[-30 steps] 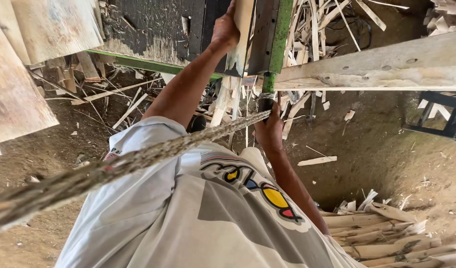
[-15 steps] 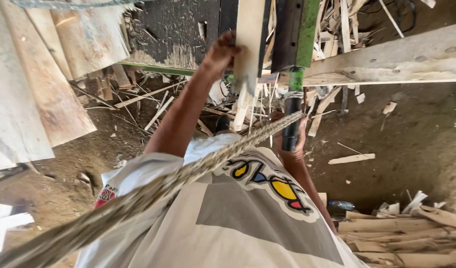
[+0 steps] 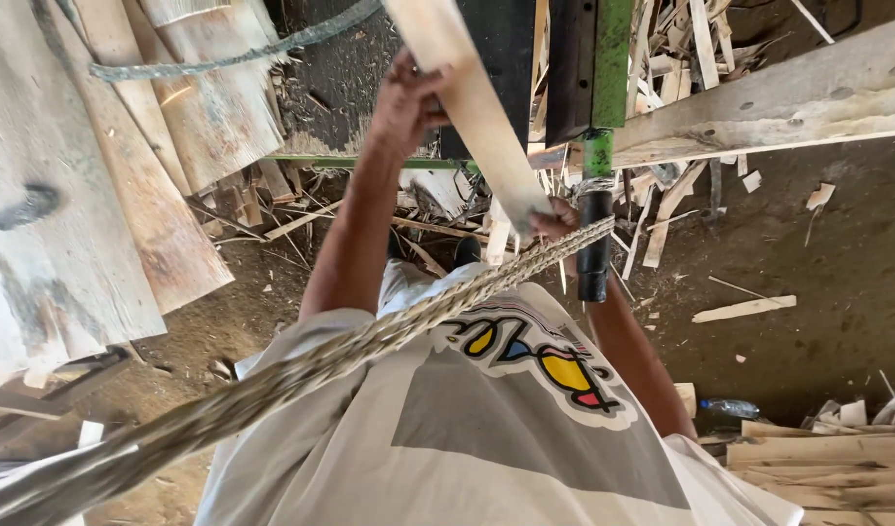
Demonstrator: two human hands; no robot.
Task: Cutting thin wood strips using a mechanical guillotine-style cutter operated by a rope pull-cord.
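Two hands, one slat: that is the work in hand. All places are given from the green post (image 3: pixel 611 58) of the machine frame.

- Well left of the post: a heap of broad, weathered boards (image 3: pixel 96 195), leaning and overlapping.
- Right of the post and touching it: a long pale beam (image 3: pixel 788 97) running off to the frame's edge.
- Below and right of the post: bare dirt floor (image 3: pixel 818 282) with one loose strip (image 3: pixel 744 309) lying on it.
- Below-left of the post: a thick braided rope (image 3: pixel 389 326), which crosses the person's shirt and ends near the post's foot.
- Behind the post: a tangle of offcuts (image 3: pixel 681 49).
- Just left of the post: the slat (image 3: pixel 476 117), pale and flat, slanting down toward the post's lower end.
- At the post's foot: a black grip (image 3: pixel 593 248) hanging below it.
- Left hand (image 3: pixel 408 97): closed around the slat's upper part, left of the post.
- Right hand (image 3: pixel 554 222): just beside the black grip at the slat's lower end. The fingers seem curled on the slat, but the rope partly hides them.
- Far below-right of the post: a small clear bottle (image 3: pixel 730 407) on the floor.

Judgement: the slat is being lined up beside the post and is not yet set down or let go. The next move calls for a firm two-handed hold and a lower end kept clear of the rope. The right fingers also need to stay out from between slat and post, because that gap is tight.
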